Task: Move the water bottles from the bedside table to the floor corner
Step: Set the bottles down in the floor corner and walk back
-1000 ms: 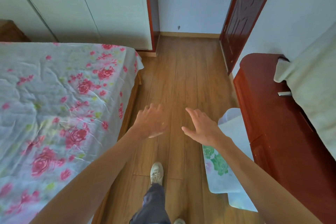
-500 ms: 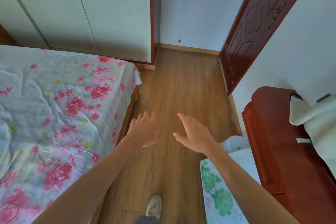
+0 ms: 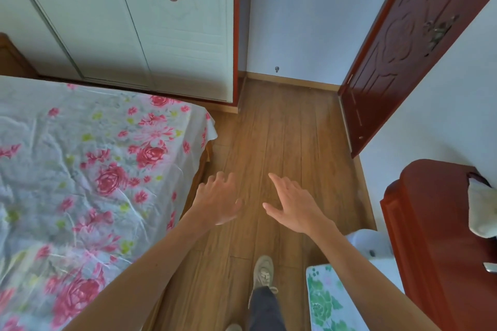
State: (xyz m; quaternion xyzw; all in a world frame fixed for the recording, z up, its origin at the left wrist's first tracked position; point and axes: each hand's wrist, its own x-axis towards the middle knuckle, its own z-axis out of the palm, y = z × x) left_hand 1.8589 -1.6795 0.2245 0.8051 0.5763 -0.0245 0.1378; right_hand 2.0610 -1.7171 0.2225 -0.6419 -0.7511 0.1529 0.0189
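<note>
Wood floor (image 3: 282, 137), floral bed (image 3: 88, 174), wardrobe (image 3: 150, 29).

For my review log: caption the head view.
Left hand and right hand, empty, out over wood floor beside floral bed.

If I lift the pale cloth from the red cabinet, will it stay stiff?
Probably not: the pale cloth lies in soft folds, so it should droop. The red cabinet looks smooth and glossy, so a push would likely slide it.

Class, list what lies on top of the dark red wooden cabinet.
A crumpled pale cloth and a small silver object lie on the dark red wooden cabinet. Anything beneath the cloth is hidden.
</note>
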